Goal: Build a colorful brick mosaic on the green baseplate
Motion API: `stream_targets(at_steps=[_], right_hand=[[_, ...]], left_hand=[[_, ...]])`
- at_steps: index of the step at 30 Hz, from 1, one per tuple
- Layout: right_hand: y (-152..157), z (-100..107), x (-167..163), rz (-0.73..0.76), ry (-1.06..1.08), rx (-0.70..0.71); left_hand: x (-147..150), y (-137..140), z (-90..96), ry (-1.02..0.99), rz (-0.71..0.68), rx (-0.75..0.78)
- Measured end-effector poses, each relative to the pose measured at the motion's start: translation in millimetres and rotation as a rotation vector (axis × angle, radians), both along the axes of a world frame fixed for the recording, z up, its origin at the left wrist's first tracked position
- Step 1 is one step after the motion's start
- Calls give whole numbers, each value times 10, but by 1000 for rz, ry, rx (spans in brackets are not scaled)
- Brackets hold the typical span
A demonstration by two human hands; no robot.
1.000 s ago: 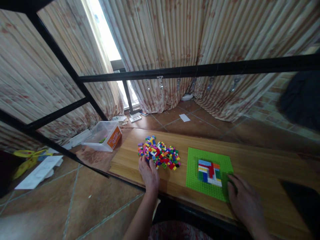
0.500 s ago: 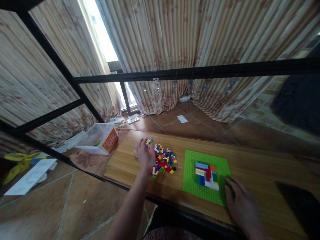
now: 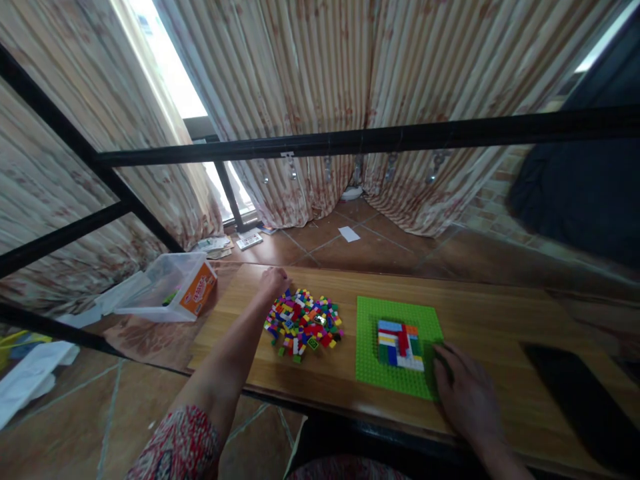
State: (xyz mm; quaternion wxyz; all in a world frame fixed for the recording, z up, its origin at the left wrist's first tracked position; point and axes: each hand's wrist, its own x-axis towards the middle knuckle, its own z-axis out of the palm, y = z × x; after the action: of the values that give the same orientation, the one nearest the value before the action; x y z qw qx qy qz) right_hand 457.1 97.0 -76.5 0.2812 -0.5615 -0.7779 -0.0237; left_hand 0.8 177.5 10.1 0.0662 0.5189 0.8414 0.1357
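My left hand [image 3: 275, 283] is at the far edge of a pile of small coloured building bricks [image 3: 305, 323], its fingers curled down. Whatever its fingertips may hold is hidden behind the hand. To the right of the pile lies a green studded baseplate [image 3: 367, 370]. On its middle sits a low, roughly square block of bricks [image 3: 400, 345] in red, white, blue, yellow, orange and green. My right hand [image 3: 467, 390] grips the plate's right edge, with its thumb and fingers bent against it.
A dark flat object [image 3: 575, 400] lies on the wooden table [image 3: 320, 373] at the right. Beyond the table's left end stands a clear plastic box [image 3: 170, 287] with an orange label. A black metal bar [image 3: 320, 148] crosses in front of the curtains.
My left hand has moved from the left part of the pile to its far edge, uncovering bricks, and its fingers have curled in. My right hand stays at the baseplate; the view has shifted.
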Motion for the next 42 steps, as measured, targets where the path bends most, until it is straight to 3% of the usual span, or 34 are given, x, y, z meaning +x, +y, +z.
stream_targets(at_steps=[16,28,30,32,37,42], right_hand=[[-29,95,-60,-16,10,-6],[-35,103,-71,-21,26,-26],[-35,108,-77,-24,24,-19],[-37,116,-85,-22,26,-15],[-39,134,-112,-24,73,-19],[-53,215,-104,-25,300,-36]], left_hand=[[-73,-253,151,-112,-230,-8],[-56,-629,337,-506,-350,140],[51,-733,374,-686,-367,209],[209,-852,412,-987,-361,291],[743,-1140,472,-1536,-243,385],[1459,-1496,307,-1900,-103,347]])
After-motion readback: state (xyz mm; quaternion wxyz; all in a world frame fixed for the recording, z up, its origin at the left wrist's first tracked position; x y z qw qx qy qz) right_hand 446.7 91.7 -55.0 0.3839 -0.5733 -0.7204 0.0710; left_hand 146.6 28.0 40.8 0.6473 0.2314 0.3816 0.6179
